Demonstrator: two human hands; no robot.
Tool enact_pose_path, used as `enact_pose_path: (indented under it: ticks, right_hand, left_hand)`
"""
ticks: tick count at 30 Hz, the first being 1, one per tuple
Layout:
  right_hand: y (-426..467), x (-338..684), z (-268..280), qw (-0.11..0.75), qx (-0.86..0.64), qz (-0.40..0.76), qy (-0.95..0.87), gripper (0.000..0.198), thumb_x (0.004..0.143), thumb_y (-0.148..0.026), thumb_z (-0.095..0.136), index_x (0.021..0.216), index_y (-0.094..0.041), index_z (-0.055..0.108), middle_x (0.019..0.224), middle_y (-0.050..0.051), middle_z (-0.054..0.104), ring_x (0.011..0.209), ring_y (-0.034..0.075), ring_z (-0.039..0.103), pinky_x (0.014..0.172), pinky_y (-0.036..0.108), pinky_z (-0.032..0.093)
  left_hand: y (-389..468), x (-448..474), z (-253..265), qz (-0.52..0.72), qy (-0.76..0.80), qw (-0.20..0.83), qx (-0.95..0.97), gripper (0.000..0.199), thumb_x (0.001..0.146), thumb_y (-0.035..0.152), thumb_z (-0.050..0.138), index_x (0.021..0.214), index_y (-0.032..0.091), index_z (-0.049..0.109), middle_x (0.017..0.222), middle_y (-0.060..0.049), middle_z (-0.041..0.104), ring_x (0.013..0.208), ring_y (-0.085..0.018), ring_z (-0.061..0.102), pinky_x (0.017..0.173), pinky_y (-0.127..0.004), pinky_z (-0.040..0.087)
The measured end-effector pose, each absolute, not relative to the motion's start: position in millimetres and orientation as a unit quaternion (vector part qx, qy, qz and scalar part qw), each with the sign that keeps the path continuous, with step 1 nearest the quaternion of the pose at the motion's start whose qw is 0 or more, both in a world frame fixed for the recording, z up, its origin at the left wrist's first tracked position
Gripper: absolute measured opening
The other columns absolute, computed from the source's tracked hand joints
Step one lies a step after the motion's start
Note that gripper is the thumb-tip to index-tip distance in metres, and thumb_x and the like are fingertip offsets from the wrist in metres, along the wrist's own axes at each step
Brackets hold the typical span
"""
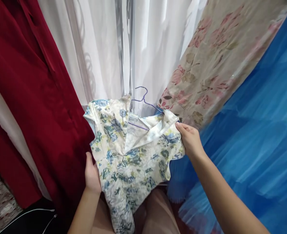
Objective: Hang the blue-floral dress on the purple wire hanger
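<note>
A cream blouse (131, 156) printed with blue and green flowers hangs on a thin purple wire hanger (143, 99) in the middle of the view. My left hand (92, 175) grips the blouse's left side below the sleeve. My right hand (189, 138) pinches the right shoulder near the open collar. The hanger's hook sticks up above the collar, free in front of the curtain.
A dark red garment (28, 97) hangs at the left. White sheer curtains (104, 48) fill the back. A beige fabric with pink flowers (214, 58) slants at upper right, and blue tulle (255, 146) spreads below it. White cables lie at bottom left.
</note>
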State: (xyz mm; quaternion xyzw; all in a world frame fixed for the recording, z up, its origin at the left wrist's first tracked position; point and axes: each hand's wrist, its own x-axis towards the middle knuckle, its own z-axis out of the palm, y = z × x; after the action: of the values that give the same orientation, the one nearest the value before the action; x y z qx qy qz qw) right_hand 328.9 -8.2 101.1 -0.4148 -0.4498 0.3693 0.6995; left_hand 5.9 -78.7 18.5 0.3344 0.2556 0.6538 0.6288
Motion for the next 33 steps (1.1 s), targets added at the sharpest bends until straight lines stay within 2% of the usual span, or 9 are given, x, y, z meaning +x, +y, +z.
enact_pose_path:
  ticks: [2, 6, 11, 15, 17, 20, 22, 26, 33]
  right_hand:
    - [-2, 320, 115, 0.687, -0.404, 0.392, -0.460, 0.025, 0.068, -0.043, 0.081, 0.071, -0.020, 0.073, 0.055, 0.001, 0.064, 0.045, 0.016, 0.053, 0.045, 0.028, 0.042]
    - [-6, 313, 123, 0.666, -0.395, 0.376, -0.510, 0.025, 0.072, -0.044, 0.080, 0.077, -0.020, 0.075, 0.058, 0.001, 0.065, 0.047, 0.015, 0.055, 0.044, 0.026, 0.041]
    - [-21, 319, 103, 0.636, -0.430, 0.327, -0.551, 0.031, 0.079, -0.048, 0.074, 0.092, -0.020, 0.077, 0.067, 0.002, 0.068, 0.056, 0.018, 0.059, 0.049, 0.027, 0.043]
    - [-30, 308, 86, 0.660, -0.456, 0.146, -0.579, 0.039, 0.089, -0.046, 0.063, 0.118, -0.021, 0.071, 0.097, 0.007, 0.071, 0.089, 0.024, 0.065, 0.076, 0.036, 0.052]
    - [-42, 294, 75, 0.678, -0.464, 0.003, -0.570, 0.045, 0.089, -0.041, 0.062, 0.129, -0.020, 0.063, 0.119, 0.011, 0.064, 0.114, 0.029, 0.057, 0.096, 0.045, 0.046]
    - [-72, 261, 41, 0.738, -0.444, -0.078, -0.502, 0.034, 0.088, -0.033, 0.064, 0.119, -0.019, 0.063, 0.122, 0.012, 0.057, 0.120, 0.029, 0.052, 0.103, 0.048, 0.040]
    - [-95, 232, 8, 0.755, -0.427, 0.054, -0.495, 0.014, 0.091, -0.029, 0.061, 0.102, -0.021, 0.062, 0.098, 0.006, 0.059, 0.094, 0.022, 0.058, 0.087, 0.038, 0.047]
    - [-123, 185, -49, 0.543, -0.422, 0.413, -0.597, 0.020, 0.094, -0.039, 0.056, 0.085, -0.021, 0.052, 0.074, -0.001, 0.050, 0.068, 0.016, 0.049, 0.063, 0.028, 0.042]
    - [-122, 198, -47, 0.485, -0.422, 0.467, -0.607, 0.036, 0.096, -0.045, 0.053, 0.071, -0.020, 0.050, 0.067, -0.001, 0.046, 0.065, 0.015, 0.043, 0.062, 0.028, 0.034]
  left_hand:
    - [-92, -9, 7, 0.675, 0.305, 0.611, 0.278, 0.079, 0.078, 0.081, 0.048, 0.131, 0.023, 0.061, 0.127, -0.013, 0.065, 0.134, -0.035, 0.049, 0.109, -0.048, 0.043]
    - [-105, -12, -15, 0.662, 0.422, 0.563, 0.259, 0.070, 0.067, 0.042, 0.083, 0.130, 0.022, 0.060, 0.122, -0.010, 0.070, 0.125, -0.033, 0.058, 0.106, -0.044, 0.048]
    - [-110, 9, -57, 0.647, 0.458, 0.537, 0.287, 0.067, 0.064, 0.039, 0.087, 0.122, 0.015, 0.064, 0.118, -0.013, 0.071, 0.121, -0.033, 0.061, 0.105, -0.043, 0.047]
    - [-114, 19, -81, 0.670, 0.460, 0.519, 0.265, 0.064, 0.066, 0.040, 0.085, 0.121, 0.016, 0.065, 0.118, -0.012, 0.071, 0.119, -0.032, 0.062, 0.102, -0.041, 0.049]
    - [-118, 18, -84, 0.673, 0.467, 0.505, 0.270, 0.060, 0.068, 0.040, 0.084, 0.120, 0.015, 0.066, 0.119, -0.012, 0.071, 0.119, -0.031, 0.062, 0.101, -0.039, 0.049]
    - [-126, 17, -82, 0.658, 0.490, 0.489, 0.297, 0.055, 0.069, 0.041, 0.082, 0.116, 0.014, 0.068, 0.118, -0.012, 0.071, 0.117, -0.032, 0.063, 0.100, -0.037, 0.050]
    - [-131, 21, -79, 0.648, 0.503, 0.480, 0.312, 0.052, 0.070, 0.041, 0.081, 0.114, 0.014, 0.070, 0.117, -0.012, 0.071, 0.116, -0.032, 0.063, 0.100, -0.037, 0.051]
    - [-141, 32, -74, 0.615, 0.483, 0.494, 0.379, 0.049, 0.073, 0.035, 0.080, 0.116, 0.015, 0.069, 0.120, -0.011, 0.070, 0.118, -0.031, 0.063, 0.102, -0.038, 0.050]
    - [-148, 33, -63, 0.586, 0.525, 0.450, 0.422, 0.036, 0.074, 0.031, 0.078, 0.106, 0.016, 0.072, 0.112, -0.010, 0.073, 0.110, -0.031, 0.067, 0.096, -0.036, 0.054]
